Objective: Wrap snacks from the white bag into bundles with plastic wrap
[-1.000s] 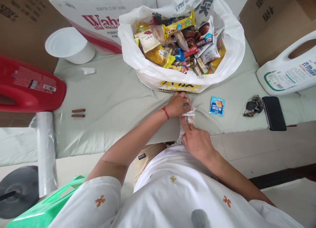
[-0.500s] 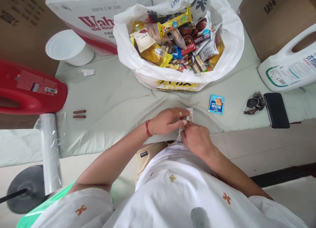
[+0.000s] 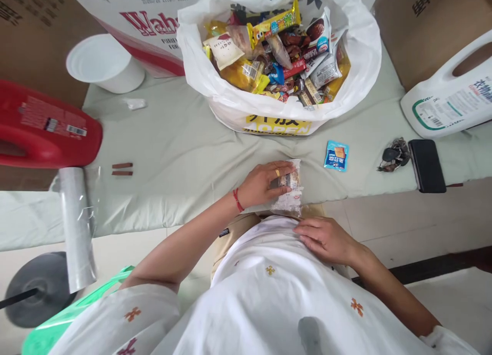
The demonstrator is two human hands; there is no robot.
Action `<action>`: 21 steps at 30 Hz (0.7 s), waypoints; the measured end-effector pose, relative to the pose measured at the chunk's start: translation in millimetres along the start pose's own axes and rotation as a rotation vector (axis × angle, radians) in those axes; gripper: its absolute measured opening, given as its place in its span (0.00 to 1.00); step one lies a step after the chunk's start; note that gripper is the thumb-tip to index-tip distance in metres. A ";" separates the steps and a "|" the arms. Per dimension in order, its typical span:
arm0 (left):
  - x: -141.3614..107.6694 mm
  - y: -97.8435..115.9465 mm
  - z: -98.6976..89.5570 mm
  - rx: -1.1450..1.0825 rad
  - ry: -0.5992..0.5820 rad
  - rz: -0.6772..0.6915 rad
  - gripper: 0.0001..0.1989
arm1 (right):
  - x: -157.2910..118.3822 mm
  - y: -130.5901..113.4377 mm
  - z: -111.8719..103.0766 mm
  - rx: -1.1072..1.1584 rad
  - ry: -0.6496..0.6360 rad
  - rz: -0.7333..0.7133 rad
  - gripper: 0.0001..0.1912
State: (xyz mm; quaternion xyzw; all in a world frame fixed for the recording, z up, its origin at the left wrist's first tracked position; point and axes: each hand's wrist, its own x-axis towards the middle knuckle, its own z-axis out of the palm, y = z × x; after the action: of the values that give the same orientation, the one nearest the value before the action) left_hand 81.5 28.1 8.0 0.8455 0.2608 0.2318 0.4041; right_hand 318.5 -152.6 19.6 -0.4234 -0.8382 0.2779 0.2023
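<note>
At the table's front edge, my left hand (image 3: 266, 184) grips a small snack in a clear and white wrapper (image 3: 291, 179), fingers at its top and thumb lower down. A clear plastic piece (image 3: 286, 203) hangs from the snack over the edge; whether it is a bag around the snack or part of the wrapper I cannot tell. My right hand (image 3: 325, 238) rests by my shirt, just below the plastic, fingers stretched out and holding nothing visible. A blue snack packet (image 3: 336, 156) lies on the cloth right of the wrapped snack.
Behind stands a white plastic bag (image 3: 219, 106) full of packaged snacks. At left are a white tub (image 3: 126, 73), a red jug (image 3: 77, 134), two brown sticks (image 3: 122, 173) and a plastic film roll (image 3: 77, 227). Keys (image 3: 394, 155), a phone (image 3: 427, 166) and a white detergent bottle (image 3: 434, 109) sit at right.
My right hand has let go of the plastic by the wrapped snack and drawn back toward my body, to the right. My left hand stays on the snack, now more exposed.
</note>
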 end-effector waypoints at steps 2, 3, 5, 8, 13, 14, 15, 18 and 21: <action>1.2 -1.3 1.9 -0.065 0.015 -0.019 0.27 | -6.7 -2.2 -0.5 -0.053 0.139 0.039 0.11; 1.9 -0.7 3.0 -0.087 0.023 -0.045 0.27 | -7.4 -4.9 0.8 -0.102 0.221 0.059 0.09; 3.6 3.9 5.7 -0.098 0.042 -0.117 0.27 | -4.2 -11.8 6.3 -0.212 0.347 0.067 0.05; 6.5 19.1 11.6 0.004 0.093 -0.249 0.26 | 8.3 -19.3 19.7 -0.358 0.451 0.038 0.03; 16.0 49.9 27.0 0.297 0.208 -0.461 0.25 | 27.8 -7.6 43.6 -0.508 0.678 0.165 0.23; 18.4 54.1 30.5 0.349 0.225 -0.490 0.24 | 29.9 -3.0 47.1 -0.518 0.714 0.200 0.25; 20.6 57.4 33.9 0.394 0.241 -0.517 0.24 | 31.2 1.4 49.6 -0.525 0.743 0.238 0.27; 25.4 62.7 42.2 0.478 0.279 -0.575 0.23 | 30.3 10.2 50.2 -0.538 0.773 0.362 0.20; 26.3 64.0 45.7 0.501 0.285 -0.591 0.23 | 20.1 9.4 42.4 -0.508 0.775 0.422 0.09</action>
State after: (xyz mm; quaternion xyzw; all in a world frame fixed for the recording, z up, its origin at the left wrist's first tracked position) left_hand 145.2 -15.5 38.3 0.7660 0.5940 0.1500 0.1945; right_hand 288.6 -144.0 -16.7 -0.6914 -0.6389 -0.0771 0.3284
